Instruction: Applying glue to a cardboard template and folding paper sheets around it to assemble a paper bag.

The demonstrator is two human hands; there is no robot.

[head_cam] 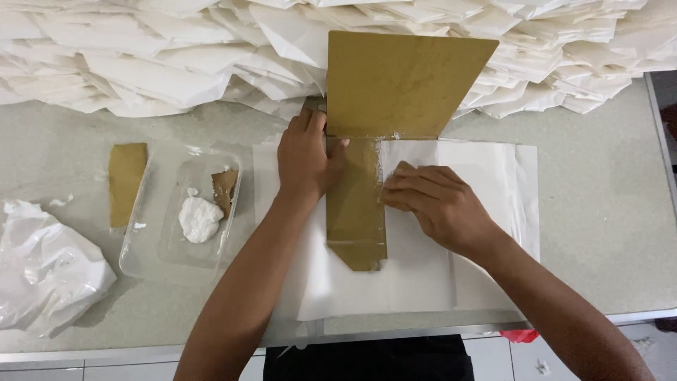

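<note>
A brown cardboard template [395,85], wide at the far end and narrowing to a strip toward me, lies on a stack of white paper sheets [479,183]. My left hand [307,159] presses flat on the left edge of the strip, holding it down. Just right of the strip, the bent fingers of my right hand [437,204] press on the white paper, touching the folded edge beside the cardboard. Neither hand grips anything.
A clear plastic tray [141,247] at the left holds a lump of white paste [199,219] and a cardboard scrap. A brown cardboard strip [127,180] lies beside it, a crumpled plastic bag [42,275] at the far left. Piles of folded white paper [162,70] line the table's back.
</note>
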